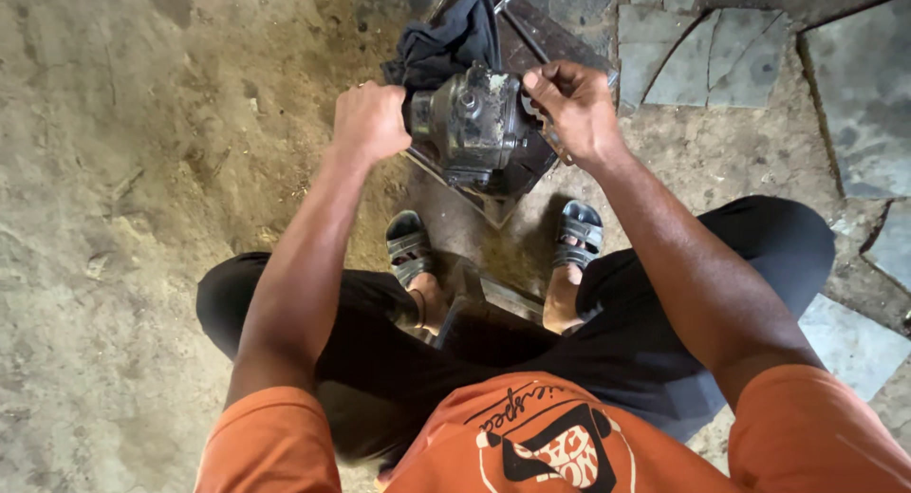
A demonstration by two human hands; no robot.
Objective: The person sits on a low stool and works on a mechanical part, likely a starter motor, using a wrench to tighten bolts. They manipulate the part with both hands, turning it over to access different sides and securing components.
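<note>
A greasy metal part sits just above the middle of the frame, on a dark tray that lies on the dirt floor. It lies directly between the two hands. The left hand is at the part's left side, clenched in a fist around something at that edge; what it grips is hidden by the fingers. The right hand is at the part's right side, fingers curled and pinching a small metal piece against the part's right face. A dark cloth is bunched just behind the part, toward the top of the frame, touching it. Below the part, in the middle of the frame, two grey sandals flank the tray's near corner. Cracked stone slabs fill the upper right.
</note>
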